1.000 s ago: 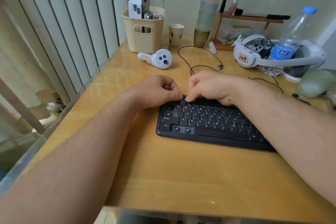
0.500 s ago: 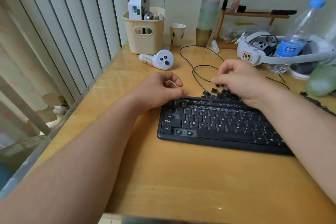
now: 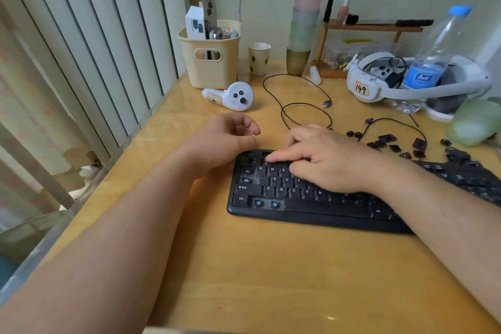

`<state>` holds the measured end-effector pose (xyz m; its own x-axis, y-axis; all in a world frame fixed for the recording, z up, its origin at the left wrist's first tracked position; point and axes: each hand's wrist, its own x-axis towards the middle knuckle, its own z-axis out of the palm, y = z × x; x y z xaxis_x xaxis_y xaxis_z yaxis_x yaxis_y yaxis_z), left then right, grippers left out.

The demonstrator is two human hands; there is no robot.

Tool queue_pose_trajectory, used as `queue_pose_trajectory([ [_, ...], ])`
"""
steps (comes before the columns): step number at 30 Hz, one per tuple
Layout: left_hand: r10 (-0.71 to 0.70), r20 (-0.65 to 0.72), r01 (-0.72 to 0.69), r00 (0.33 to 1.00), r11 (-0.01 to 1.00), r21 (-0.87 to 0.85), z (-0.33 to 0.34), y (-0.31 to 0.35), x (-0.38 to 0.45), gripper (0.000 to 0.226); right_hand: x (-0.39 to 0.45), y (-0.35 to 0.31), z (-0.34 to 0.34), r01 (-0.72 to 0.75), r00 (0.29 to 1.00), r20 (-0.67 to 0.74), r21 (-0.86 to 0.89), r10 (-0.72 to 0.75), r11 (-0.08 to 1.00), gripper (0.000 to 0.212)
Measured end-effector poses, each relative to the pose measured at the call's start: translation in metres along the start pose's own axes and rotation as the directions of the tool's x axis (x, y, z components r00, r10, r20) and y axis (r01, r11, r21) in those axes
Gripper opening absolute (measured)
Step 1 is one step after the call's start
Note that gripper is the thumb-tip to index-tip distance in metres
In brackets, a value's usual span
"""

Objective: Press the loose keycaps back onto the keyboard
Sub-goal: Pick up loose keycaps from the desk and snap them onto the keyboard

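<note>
My right hand [image 3: 329, 160] on the keyboard [image 3: 298, 198], its forefinger laid flat along the top rows.

Whether it pinches a keycap I cannot tell; loose keycaps [image 3: 401, 145] lie scattered on the table [image 3: 244, 266] behind; my left hand [image 3: 225, 141] rests beside the keyboard's left end, fingers loosely curled, holding nothing.

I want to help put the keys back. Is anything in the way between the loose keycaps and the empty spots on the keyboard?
Partly. The right hand lies across the keyboard, between the loose keycaps and the bare blue switches at its left end. A thin black cable loops among the keycaps.
</note>
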<state>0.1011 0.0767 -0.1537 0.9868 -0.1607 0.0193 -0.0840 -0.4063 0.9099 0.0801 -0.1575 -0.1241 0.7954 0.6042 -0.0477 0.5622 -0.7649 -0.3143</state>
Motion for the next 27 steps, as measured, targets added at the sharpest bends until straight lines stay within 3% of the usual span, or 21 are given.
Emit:
queue_pose_trajectory([
  [4, 0.022, 0.034, -0.024, 0.999, 0.999, 0.044, 0.0, -0.001, -0.001, 0.014, -0.004, -0.001, 0.004, 0.03, 0.998, -0.05, -0.108, -0.036, 0.994, 0.04],
  [10, 0.052, 0.071, -0.056, 0.996, 0.996, 0.064, 0.002, 0.001, -0.002, 0.004, -0.006, 0.008, 0.012, 0.042, 0.975, -0.217, -0.032, -0.048, 0.999, 0.03],
  [17, 0.013, 0.148, -0.038, 0.989, 0.986, 0.165, 0.002, 0.002, -0.001, 0.003, -0.009, 0.004, 0.018, 0.019, 0.988, -0.15, -0.055, -0.027, 0.998, 0.034],
  [20, 0.022, 0.147, -0.047, 0.989, 0.984, 0.171, 0.003, 0.002, -0.002, 0.003, -0.012, 0.007, 0.014, 0.022, 0.98, -0.199, 0.023, -0.017, 0.999, 0.031],
  [24, 0.065, 0.127, -0.088, 0.99, 0.978, 0.187, 0.005, 0.002, -0.002, 0.01, -0.015, 0.025, -0.007, -0.101, 0.866, -0.461, 0.216, 0.193, 0.971, 0.024],
  [27, 0.074, 0.088, -0.083, 0.993, 0.992, 0.096, 0.004, 0.003, -0.002, 0.017, -0.012, 0.039, -0.021, -0.274, 0.827, -0.409, 0.303, 0.385, 0.913, 0.022],
])
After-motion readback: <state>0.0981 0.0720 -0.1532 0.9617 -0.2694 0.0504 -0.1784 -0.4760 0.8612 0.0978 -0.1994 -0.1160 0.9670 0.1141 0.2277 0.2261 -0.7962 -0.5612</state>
